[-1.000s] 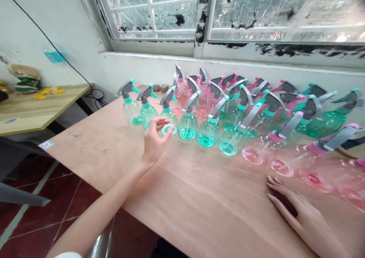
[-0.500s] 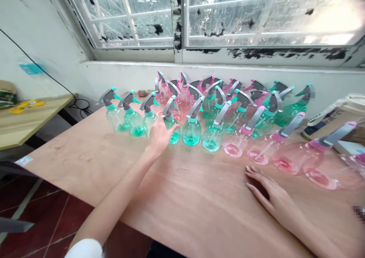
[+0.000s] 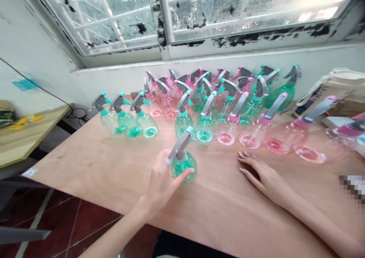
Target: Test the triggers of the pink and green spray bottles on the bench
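Observation:
My left hand (image 3: 164,180) is wrapped round a green spray bottle (image 3: 185,163) with a grey trigger head, in front of the row. My right hand (image 3: 264,178) rests on the wooden table (image 3: 216,212), fingers stretched out and holding nothing. Beyond it stands a pink spray bottle (image 3: 251,134). Several green bottles are left of the held one, among them a green spray bottle (image 3: 146,123) at that group's right end. Straight behind the held bottle is another green spray bottle (image 3: 184,123), its lower part partly covered.
More pink and green bottles crowd along the wall under the window (image 3: 242,10). A beige cup (image 3: 327,88) stands at the back right. Left of the table is a second wooden table (image 3: 34,130) with yellow pieces (image 3: 26,121) on it. A black cable (image 3: 77,115) hangs by the wall.
My left hand has closed on a green spray bottle and drawn it out of the row toward me, leaving a gap there. My right hand still rests on the table. The view has shifted slightly.

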`<state>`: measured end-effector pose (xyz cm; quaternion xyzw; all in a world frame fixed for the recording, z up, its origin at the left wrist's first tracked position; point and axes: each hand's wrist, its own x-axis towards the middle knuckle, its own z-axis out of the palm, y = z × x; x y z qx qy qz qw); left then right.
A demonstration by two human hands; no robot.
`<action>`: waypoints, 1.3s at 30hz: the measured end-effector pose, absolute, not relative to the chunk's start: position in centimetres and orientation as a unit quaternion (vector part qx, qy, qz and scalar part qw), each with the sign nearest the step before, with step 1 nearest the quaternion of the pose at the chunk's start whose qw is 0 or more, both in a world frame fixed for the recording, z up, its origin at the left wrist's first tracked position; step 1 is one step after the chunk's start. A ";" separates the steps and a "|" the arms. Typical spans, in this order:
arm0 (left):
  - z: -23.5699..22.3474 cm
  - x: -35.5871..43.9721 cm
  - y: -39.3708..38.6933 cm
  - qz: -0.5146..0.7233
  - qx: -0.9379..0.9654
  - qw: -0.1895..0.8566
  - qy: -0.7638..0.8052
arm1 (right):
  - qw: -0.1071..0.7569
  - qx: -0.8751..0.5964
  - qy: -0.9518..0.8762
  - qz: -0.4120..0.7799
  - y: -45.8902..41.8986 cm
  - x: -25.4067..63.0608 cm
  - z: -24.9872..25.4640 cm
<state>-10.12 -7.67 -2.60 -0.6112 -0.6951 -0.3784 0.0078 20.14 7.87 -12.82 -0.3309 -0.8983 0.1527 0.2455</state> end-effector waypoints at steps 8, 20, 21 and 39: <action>-2.9 -5.1 -6.2 -0.421 -0.636 -0.163 -0.626 | 0.250 -0.328 -0.895 0.168 7.9 19.9 -11.8; 0.0 -6.1 -2.4 -0.439 -0.685 -0.269 -0.516 | 0.243 -0.335 -0.893 0.178 7.8 19.8 -11.5; 0.1 -5.8 -2.0 -0.432 -0.696 -0.270 -0.507 | 0.242 -0.336 -0.893 0.178 7.8 19.8 -11.5; -0.7 -4.6 2.6 -0.475 -0.718 -0.153 -0.485 | 0.228 -0.351 -0.884 0.207 7.8 19.9 -11.1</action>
